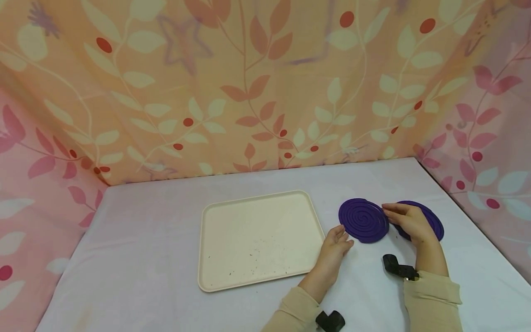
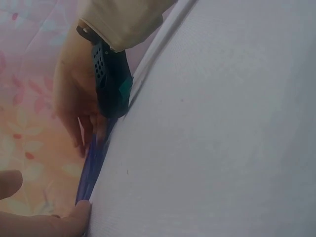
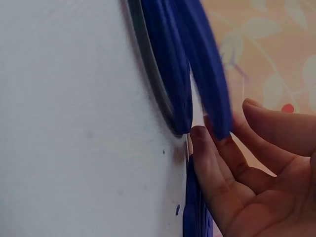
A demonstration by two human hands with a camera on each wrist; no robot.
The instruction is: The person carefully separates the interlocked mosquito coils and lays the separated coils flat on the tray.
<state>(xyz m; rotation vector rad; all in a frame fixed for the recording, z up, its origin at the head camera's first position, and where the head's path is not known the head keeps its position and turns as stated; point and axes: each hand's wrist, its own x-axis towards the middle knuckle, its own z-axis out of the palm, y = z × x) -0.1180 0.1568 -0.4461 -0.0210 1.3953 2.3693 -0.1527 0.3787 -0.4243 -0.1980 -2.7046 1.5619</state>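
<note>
Two flat purple spiral coils lie on the white cloth. The left coil [image 1: 362, 221] has its right outer strand [image 3: 212, 69] raised off the rest, as the right wrist view shows. My left hand [image 1: 332, 256] touches this coil's near left edge with a fingertip, its thumb held apart. Between the coils is my right hand [image 1: 412, 226], fingertips against the end of the raised strand and thumb spread away. The right coil [image 1: 434, 223] lies beneath and beyond that hand, which partly hides it. The material of the coils is not plain.
A cream tray [image 1: 261, 240] lies left of the coils, with small dark crumbs on it. The white-covered table [image 1: 145, 240] has a floral curtain [image 1: 249, 92] behind it and at both sides. Black wrist cameras [image 1: 330, 320] are worn on both wrists.
</note>
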